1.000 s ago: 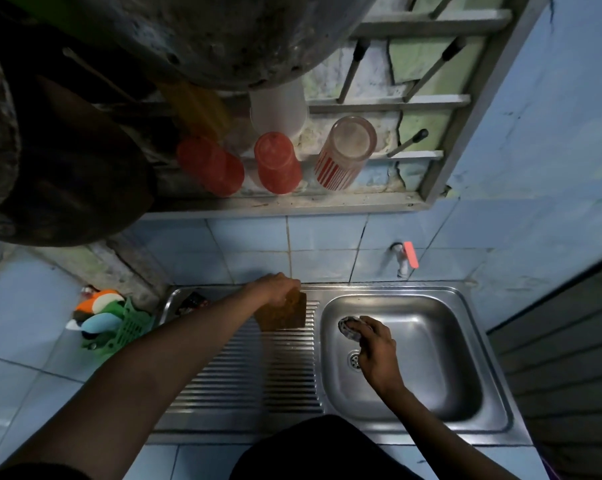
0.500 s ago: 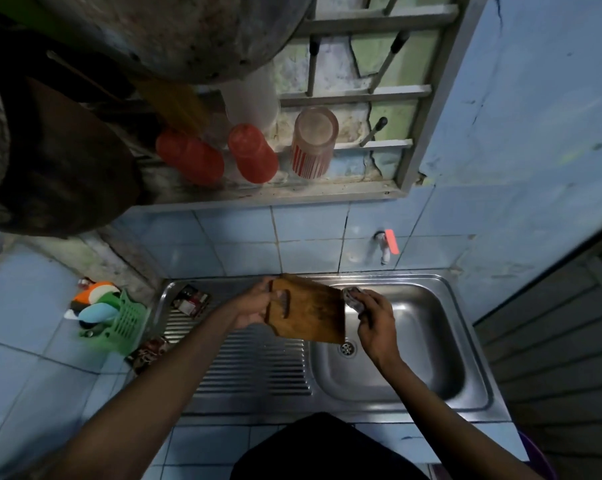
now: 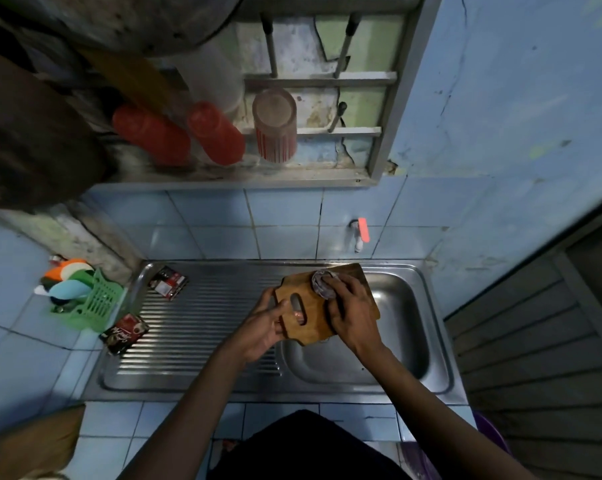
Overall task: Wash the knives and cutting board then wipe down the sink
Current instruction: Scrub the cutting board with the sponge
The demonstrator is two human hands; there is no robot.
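A small wooden cutting board (image 3: 313,317) with a slot handle is held above the steel sink (image 3: 427,341), over the basin's left rim. My left hand (image 3: 261,327) grips its handle end, a fingertip showing through the slot. My right hand (image 3: 351,317) lies on top of the board and presses a grey metal scrubber (image 3: 322,284) against its far part. No knives are visible.
A ribbed drainboard (image 3: 195,327) lies left of the basin with two sachet packs (image 3: 169,282) (image 3: 124,332) on it. A green basket (image 3: 91,306) of utensils stands at the left. A tap (image 3: 360,233) with a red handle juts from the tiled wall. Cups hang on a rack above.
My left hand lifted the board off the drainboard and brought it over the basin. My right hand rose from the basin with the scrubber and now presses it onto the board.
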